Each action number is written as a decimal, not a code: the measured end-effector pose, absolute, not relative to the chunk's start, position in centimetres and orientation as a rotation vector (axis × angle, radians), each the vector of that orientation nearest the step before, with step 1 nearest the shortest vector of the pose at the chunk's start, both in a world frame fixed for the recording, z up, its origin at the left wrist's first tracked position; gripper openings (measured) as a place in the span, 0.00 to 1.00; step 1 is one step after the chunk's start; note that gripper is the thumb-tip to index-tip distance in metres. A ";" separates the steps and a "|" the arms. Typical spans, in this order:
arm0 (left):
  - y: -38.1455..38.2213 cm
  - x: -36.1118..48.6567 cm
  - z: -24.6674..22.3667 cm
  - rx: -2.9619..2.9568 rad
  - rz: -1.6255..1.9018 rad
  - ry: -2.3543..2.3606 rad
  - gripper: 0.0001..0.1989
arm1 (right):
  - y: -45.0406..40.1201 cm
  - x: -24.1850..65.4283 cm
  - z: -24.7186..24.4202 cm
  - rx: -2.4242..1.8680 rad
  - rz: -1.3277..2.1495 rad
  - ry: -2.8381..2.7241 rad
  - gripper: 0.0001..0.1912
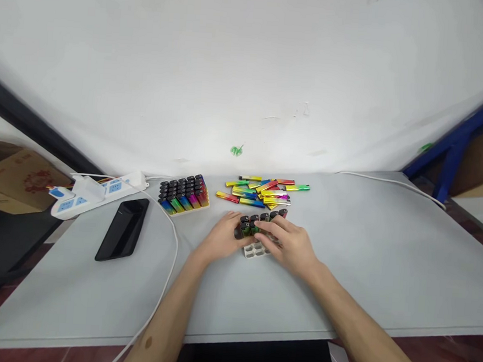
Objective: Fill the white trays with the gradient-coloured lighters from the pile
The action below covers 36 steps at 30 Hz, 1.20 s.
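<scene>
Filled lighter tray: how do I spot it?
On the grey table, find the white power strip; the filled tray is just right of it. Its lighters stand in packed rows; the other tray by the right hand shows empty cells.

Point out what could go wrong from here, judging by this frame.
The right hand might tip the standing lighters as its fingers work among them; the left hand is beside them.
The white cable runs close by the left forearm, so an arm movement could snag it.
The loose lighters lie just behind and could get nudged.
</scene>
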State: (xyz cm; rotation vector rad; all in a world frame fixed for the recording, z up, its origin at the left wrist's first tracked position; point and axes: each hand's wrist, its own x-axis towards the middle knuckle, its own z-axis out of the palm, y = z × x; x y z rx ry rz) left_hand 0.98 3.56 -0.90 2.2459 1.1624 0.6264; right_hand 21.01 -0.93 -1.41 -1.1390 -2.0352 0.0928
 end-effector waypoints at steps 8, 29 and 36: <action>3.9 1.7 -1.7 2.181 0.656 1.236 0.15 | 1.6 24.8 -1.5 -1.444 0.074 -1.539 0.15; 4.2 1.3 -1.0 2.119 0.593 1.225 0.18 | 6.8 32.9 -3.3 -1.793 0.466 -1.368 0.14; 4.2 1.3 -0.9 2.130 0.582 1.246 0.19 | 6.0 31.8 -1.4 -1.244 0.895 -0.774 0.21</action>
